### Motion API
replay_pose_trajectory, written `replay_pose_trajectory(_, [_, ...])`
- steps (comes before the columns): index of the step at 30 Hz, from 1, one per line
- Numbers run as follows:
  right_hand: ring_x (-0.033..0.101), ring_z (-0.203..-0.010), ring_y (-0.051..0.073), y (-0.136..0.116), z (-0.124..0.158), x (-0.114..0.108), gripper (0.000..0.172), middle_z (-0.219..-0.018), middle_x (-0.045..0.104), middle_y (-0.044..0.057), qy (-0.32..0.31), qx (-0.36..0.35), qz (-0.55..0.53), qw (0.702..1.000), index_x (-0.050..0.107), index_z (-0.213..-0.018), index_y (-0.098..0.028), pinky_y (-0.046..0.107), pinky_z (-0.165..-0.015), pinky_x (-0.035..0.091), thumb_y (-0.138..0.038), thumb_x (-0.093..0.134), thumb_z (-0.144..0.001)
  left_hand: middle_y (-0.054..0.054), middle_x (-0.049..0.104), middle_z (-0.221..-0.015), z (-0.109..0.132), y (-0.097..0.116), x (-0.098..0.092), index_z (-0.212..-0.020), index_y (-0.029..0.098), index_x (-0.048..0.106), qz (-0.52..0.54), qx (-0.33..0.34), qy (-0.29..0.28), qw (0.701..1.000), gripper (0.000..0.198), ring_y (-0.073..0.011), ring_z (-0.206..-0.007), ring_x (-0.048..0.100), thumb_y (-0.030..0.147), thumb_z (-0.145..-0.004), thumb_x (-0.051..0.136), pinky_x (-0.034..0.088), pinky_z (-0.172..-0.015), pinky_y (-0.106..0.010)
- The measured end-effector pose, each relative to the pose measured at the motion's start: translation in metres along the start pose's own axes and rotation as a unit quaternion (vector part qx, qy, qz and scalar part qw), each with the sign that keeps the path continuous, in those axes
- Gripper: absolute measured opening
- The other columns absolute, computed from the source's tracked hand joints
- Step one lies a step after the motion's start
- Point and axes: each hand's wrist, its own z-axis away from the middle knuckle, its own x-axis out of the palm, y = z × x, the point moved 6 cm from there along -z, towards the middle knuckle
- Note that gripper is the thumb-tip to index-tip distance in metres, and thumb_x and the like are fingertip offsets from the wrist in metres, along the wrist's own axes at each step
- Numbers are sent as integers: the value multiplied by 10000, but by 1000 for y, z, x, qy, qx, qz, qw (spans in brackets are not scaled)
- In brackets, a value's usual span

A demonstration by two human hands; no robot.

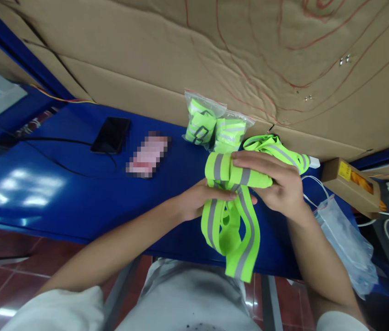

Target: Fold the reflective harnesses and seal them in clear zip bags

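A neon yellow-green reflective strap [245, 216] with a grey stripe is held up in front of me, partly folded into flat loops. My left hand [203, 197] grips it from the left, thumb across the front and the other fingers hidden behind the loops. On the right, my right hand [280, 181] is closed over the folded top part. Loose lengths hang below both hands, one end pointing toward my lap. Just behind lies another reflective strap [277, 149], bundled. Two clear zip bags with folded straps, a left bag [201, 122] and a right bag [230, 131], lean against the cardboard.
A black phone [110, 134] and a pixelated pinkish object [149, 154] lie on the blue table [166, 230]. Cardboard [139, 50] walls off the back. Clear plastic bags [346, 243], a small cardboard box [351, 186] and white cables are at the right.
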Motion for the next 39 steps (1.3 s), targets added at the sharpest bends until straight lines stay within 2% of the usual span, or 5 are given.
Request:
replay_pose_trajectory(10, [525,-1447,276,-4,-1,-2,510,-1513,594,-53,-88,-18,68,994,638,-1420,-409,522,-1238,411,-146,485,-1011,-69,821,-922,5,13,-12,-956,189,808,74,48,-12,996,503,-236,-823,780,589,-668,908,613,-766,-302])
replay_pose_trajectory(15, [195,-1618,262,-1,9,-11,621,-1710,270,-90,-287,50,-37,956,500,-1537,-401,533,-1324,255,-133,566,-980,-86,811,-866,2,12,-25,-957,138,797,36,-1,77,996,366,-235,-739,758,265,-641,931,602,-722,-319])
replay_pose_trajectory(24, [701,-1147,270,39,8,13,627,-1305,704,61,-199,258,-128,937,616,-1385,-247,392,-962,600,-489,808,-839,-57,797,-923,3,2,-25,-1069,150,761,-57,-28,99,993,582,-220,-796,742,177,-525,965,592,-751,-321])
replay_pose_trajectory(29, [663,-855,185,38,2,20,533,-1060,703,12,-136,273,-143,942,662,-1203,-228,283,-710,563,-459,859,-765,-61,795,-873,0,-4,-30,-998,141,764,-4,-23,84,996,513,-235,-777,750,153,-520,951,589,-770,-333])
replay_pose_trajectory(39, [697,-1127,250,31,2,12,637,-1286,717,39,-115,269,-196,936,679,-1316,-234,356,-949,587,-392,892,-736,-113,815,-1012,3,-20,-22,-1120,157,756,53,-50,32,997,560,-314,-877,786,195,-584,913,608,-896,-455])
